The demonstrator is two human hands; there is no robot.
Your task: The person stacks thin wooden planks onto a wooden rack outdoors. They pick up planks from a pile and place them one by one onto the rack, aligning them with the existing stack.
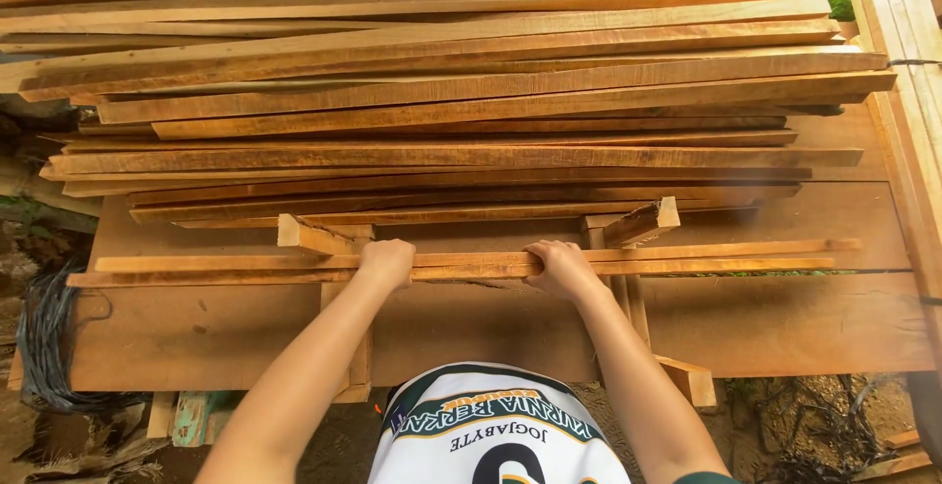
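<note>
Two long thin wooden strips [687,256] lie side by side across a wide board bench [785,327], nearest my body. My left hand [385,261] is closed over the strips left of centre. My right hand [557,264] grips the same strips right of centre, fingers curled over their far edge. Both strips rest on two short crosswise wood blocks, one at the left [309,236] and one at the right [643,221].
A big stack of long rough-sawn slats [471,101] fills the far half of the bench. Pale planks [908,72] run along the right side. Dark bundled wire [44,337] hangs at the left. Dirt ground and scrap wood lie below; greenery at top right.
</note>
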